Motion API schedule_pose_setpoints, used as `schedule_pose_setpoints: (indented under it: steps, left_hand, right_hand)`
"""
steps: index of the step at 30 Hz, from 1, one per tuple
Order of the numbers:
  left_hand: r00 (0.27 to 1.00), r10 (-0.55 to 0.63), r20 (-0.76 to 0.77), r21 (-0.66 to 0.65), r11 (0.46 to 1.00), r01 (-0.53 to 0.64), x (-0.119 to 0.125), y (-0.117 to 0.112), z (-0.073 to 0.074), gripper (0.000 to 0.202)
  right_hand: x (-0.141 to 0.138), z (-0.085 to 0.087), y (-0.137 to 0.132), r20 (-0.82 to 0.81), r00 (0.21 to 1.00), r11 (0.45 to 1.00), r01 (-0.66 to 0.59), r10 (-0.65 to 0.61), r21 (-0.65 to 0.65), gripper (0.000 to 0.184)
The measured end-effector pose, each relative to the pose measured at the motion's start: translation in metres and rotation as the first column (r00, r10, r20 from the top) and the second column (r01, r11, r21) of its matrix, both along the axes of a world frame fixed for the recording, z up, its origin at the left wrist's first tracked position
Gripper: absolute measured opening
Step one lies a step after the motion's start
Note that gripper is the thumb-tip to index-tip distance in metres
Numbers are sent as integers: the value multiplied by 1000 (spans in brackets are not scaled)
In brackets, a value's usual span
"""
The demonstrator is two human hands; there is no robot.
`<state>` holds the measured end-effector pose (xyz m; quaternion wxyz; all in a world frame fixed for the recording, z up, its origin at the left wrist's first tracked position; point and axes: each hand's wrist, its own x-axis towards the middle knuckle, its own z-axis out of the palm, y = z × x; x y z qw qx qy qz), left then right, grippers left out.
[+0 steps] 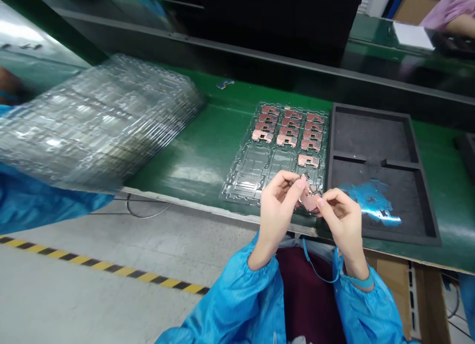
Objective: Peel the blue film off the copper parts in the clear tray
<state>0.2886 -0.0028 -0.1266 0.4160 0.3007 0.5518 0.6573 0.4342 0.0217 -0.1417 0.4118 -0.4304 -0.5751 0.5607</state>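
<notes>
Between my two hands is a small circuit board with a pinkish copper-coloured face, held tilted over the front edge of the bench. My left hand pinches its upper left end between thumb and fingers. On its right side, my right hand grips the edge with thumb and fingertips. Just beyond them lies a clear plastic tray with moulded pockets. Several similar copper-faced boards sit in its far rows, and a single board lies in the right column nearer me.
A black divided tray stands at the right, with blue film pieces inside. Another person's blue sleeve is beside a tall stack of clear trays at the left. A small board lies toward the back of the green bench.
</notes>
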Motion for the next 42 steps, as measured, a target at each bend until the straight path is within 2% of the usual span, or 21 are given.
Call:
schedule_pose_setpoints:
  steps: [6, 12, 23, 28, 32, 36, 42]
  left_hand:
    - [997, 61, -52, 9, 998, -60, -4, 3, -3, 23]
    - [987, 153, -49, -6, 988, -153, -1, 3, -8, 27]
    - [966, 222, -135, -11, 974, -225, 1, 1, -9, 30]
    - [955, 255, -155, 28, 967, -254, 4, 0, -10, 24]
    - [973, 195, -125, 9, 981, -195, 4, -1, -11, 25]
    - [997, 59, 51, -23, 998, -58, 1, -2, -11, 26]
    - [959, -134, 248, 9, 991, 136, -5, -5, -13, 26]
  right_hand:
    - [1, 2, 0, -55, 998, 999, -32, 32, 7, 29]
    - [-1, -4, 0, -201, 977, 993, -88, 72, -73, 38]
    - [-11, 2, 2, -157, 987, 992, -55, 37, -117, 43]
    - [-15, 4, 2, -131, 991, 993, -18, 3, -113, 36]
    - [-16, 4, 3, -131, 991, 993, 4, -19, -118, 34]
    - [-16, 2, 5, -137, 989, 990, 27, -46, -138, 40]
    - [-15, 1, 8, -133, 987, 986, 75, -95, -146, 43]
